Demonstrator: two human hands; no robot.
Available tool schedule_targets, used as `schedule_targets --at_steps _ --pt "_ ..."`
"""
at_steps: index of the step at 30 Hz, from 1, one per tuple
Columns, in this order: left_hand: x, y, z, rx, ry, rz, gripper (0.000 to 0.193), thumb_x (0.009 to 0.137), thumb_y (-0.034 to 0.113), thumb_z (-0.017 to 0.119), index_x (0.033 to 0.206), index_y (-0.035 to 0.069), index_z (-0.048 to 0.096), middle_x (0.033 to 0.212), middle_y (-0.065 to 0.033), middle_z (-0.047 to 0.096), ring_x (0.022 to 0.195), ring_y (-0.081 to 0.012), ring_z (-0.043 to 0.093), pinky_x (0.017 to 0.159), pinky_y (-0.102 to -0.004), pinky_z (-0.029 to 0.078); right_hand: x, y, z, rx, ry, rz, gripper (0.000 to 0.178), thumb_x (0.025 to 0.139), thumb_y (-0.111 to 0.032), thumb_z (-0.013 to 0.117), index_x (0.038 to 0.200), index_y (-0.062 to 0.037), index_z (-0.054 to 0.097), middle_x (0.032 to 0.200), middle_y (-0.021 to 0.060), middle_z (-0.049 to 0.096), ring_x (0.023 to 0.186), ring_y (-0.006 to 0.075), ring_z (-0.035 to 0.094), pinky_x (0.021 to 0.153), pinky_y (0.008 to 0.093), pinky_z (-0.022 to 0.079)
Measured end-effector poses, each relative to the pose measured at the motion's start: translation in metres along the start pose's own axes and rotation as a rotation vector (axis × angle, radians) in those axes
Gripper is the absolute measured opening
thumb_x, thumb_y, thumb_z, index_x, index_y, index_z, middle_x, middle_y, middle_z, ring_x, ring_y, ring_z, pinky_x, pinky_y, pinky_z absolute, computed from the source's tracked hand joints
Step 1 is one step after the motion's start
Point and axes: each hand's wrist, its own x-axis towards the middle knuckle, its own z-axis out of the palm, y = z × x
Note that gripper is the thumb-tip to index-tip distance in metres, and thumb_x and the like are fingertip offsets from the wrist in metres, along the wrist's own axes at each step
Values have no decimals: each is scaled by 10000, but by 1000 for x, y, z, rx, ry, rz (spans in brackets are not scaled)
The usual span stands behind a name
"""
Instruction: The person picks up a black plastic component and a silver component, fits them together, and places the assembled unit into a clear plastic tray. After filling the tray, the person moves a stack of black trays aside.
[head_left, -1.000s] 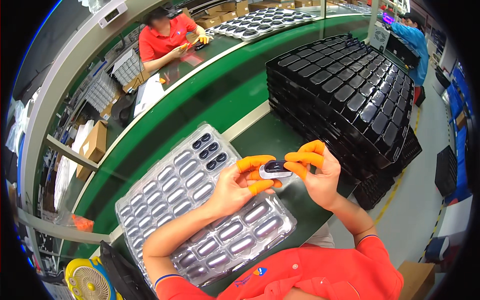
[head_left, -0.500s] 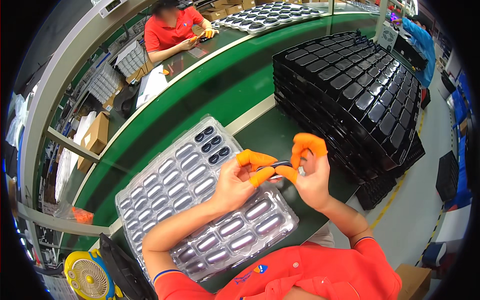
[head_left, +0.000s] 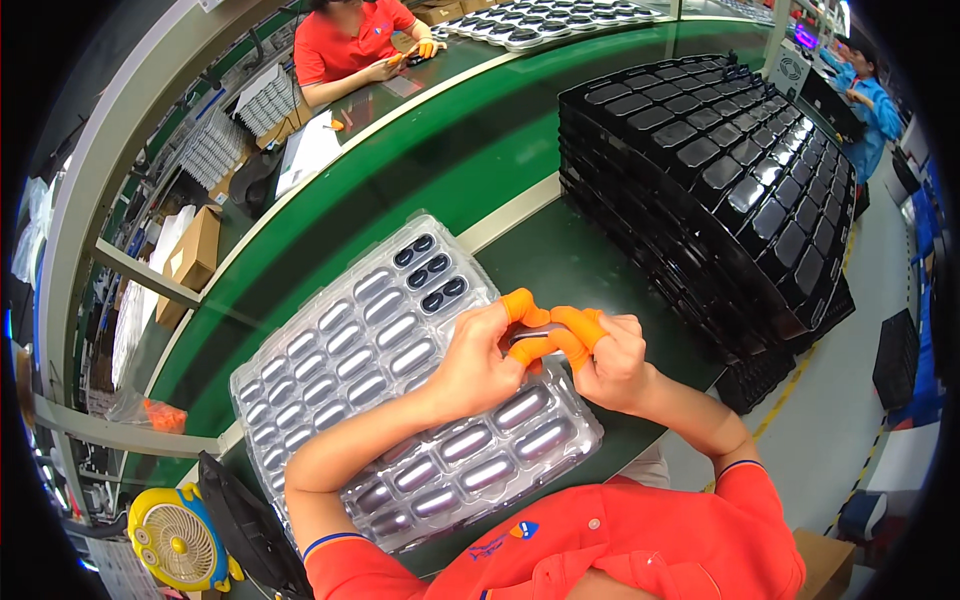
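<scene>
My left hand [head_left: 475, 355] and my right hand [head_left: 612, 362] meet over the right side of a clear plastic tray [head_left: 592, 440]. Orange covers wrap their thumbs and some fingers. Between them is a small dark, smooth, rounded piece [head_left: 530, 336]; its exact kind is hidden by the fingers. Both hands are closed on it, the left at its left end, the right pinching its right side. Under my wrists, the tray carries rows of shiny silver oval pockets or parts [head_left: 467, 443]. Several glossy black oval pieces [head_left: 430, 270] sit in its far corner.
A tall stack of black trays [head_left: 700, 150] stands to the right on the green bench. Beyond the pale rail [head_left: 515, 215] runs a green belt [head_left: 480, 130]. Across it, a co-worker in red [head_left: 350, 50] handles something. A yellow fan [head_left: 178, 540] stands at lower left.
My right hand's raised fingers have curled down and closed around the dark piece, and its wrist has moved slightly left. The view has shifted a little.
</scene>
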Motion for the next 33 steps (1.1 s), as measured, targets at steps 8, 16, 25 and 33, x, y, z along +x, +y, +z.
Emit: schedule_targets --at_steps 8,16,25,33 --pt "2 2 8 -136 -4 -111 148 760 -69 589 894 -56 527 781 -123 604 579 -164 613 506 -273 485 -9 1 -1 20 3 54 146 718 50 650 860 61 616 740 141 634 514 246 586 453 283 427" --pt "10 5 5 53 68 126 143 760 -72 568 899 -52 540 712 -122 596 575 -166 609 508 -275 484 -6 8 -8 -95 -59 -26 203 686 70 645 881 87 592 782 169 637 499 250 574 446 283 426" --pt "8 -12 11 -41 -1 -103 158 743 -80 573 897 -54 551 768 -140 590 592 -176 616 510 -283 493 -14 11 4 -3 -36 14 212 697 77 630 904 92 586 816 157 643 526 244 573 466 270 440" --pt "8 5 3 -131 87 66 172 761 -26 640 907 -58 554 839 -115 589 619 -154 604 506 -242 522 9 3 -13 181 -93 284 151 795 29 577 938 71 596 769 141 622 511 230 548 480 275 432"
